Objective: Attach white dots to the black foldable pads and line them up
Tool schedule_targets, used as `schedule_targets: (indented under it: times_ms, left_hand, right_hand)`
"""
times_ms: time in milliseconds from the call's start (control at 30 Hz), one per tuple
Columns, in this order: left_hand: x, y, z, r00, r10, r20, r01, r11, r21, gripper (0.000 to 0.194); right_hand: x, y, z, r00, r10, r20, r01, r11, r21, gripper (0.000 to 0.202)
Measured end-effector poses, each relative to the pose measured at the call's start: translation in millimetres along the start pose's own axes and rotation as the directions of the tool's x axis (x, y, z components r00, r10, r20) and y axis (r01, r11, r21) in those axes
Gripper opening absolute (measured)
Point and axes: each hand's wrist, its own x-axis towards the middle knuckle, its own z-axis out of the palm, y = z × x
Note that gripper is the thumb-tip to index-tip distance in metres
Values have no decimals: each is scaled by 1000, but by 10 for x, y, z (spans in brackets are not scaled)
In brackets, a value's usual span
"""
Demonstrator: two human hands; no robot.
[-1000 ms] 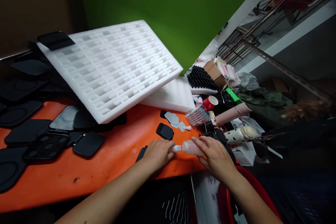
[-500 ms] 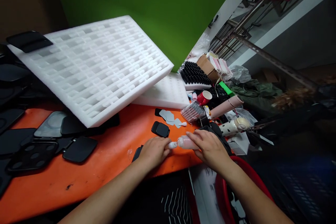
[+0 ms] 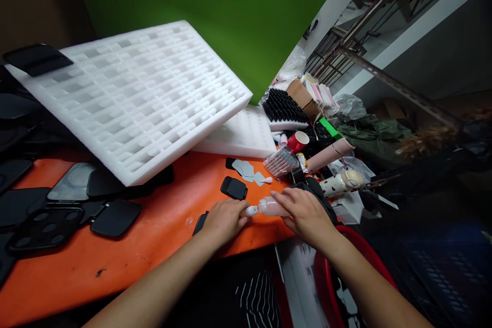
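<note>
Over the front edge of the orange table, my left hand is closed on a small white piece, pinched between thumb and fingers. My right hand wraps round a translucent pinkish bottle, whose narrow end points left at the white piece. The two nearly meet; whether they touch I cannot tell. Just beyond my left hand lie black square pads. Grey cut-out pieces lie farther back, with a small pale pink-white item beside them.
A large white foam tray leans across the left, with a black plate on its corner. Several black folding parts lie at left. A red mug, bubble wrap and a pink roll stand at right.
The whole view has shifted very slightly. Both hands keep the same hold, with the bottle and white piece still end to end.
</note>
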Motion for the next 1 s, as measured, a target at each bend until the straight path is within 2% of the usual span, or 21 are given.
schedule_targets:
  times_ms: [467, 1000]
  left_hand:
    - [4, 10, -8, 1000, -11, 1, 11, 1000, 11, 13]
    - [4, -18, 14, 1000, 20, -23, -20, 999, -28, 14]
  right_hand:
    - [-8, 6, 18, 1000, -1, -6, 1, 1000, 2, 55]
    - [-56, -17, 128, 998, 62, 13, -63, 990, 127, 57]
